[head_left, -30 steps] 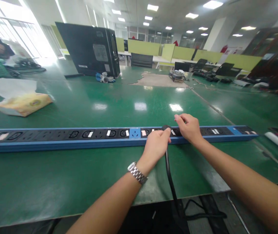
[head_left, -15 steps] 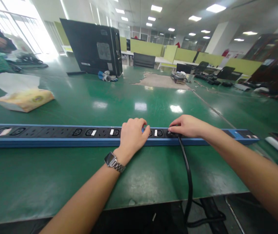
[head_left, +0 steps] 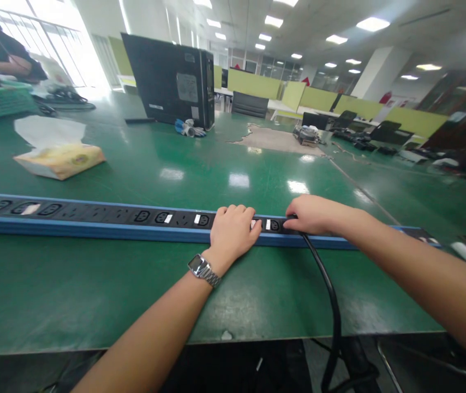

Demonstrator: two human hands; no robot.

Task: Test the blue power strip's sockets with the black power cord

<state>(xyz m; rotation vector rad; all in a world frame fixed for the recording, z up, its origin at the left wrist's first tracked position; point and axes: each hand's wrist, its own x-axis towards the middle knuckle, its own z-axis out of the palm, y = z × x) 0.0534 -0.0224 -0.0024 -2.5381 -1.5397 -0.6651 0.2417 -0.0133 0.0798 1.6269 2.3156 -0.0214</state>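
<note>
A long blue and black power strip (head_left: 106,219) with several sockets lies across the green table. My left hand (head_left: 235,229), with a metal-band watch on its wrist, is closed over the strip near its middle, fingers on the far edge. To its right, my right hand (head_left: 310,214) pinches the plug end of a thick black cable at a socket. Fingers hide most of the plug, so how deep it sits cannot be made out. From there the black cable (head_left: 334,305) runs down over the table's front edge.
A tissue packet (head_left: 63,159) lies behind the strip at left. Farther back stand a black computer tower (head_left: 167,82) and a pair of gloves (head_left: 191,129). At far left, another person (head_left: 7,57) is beside a green basket (head_left: 1,103). A metal device (head_left: 309,135) sits at the back right.
The view has shifted, so the scene sits slightly farther right. My left hand has opened its thumb gap less and lies flatter on the strip. My right hand stays at the same socket.
</note>
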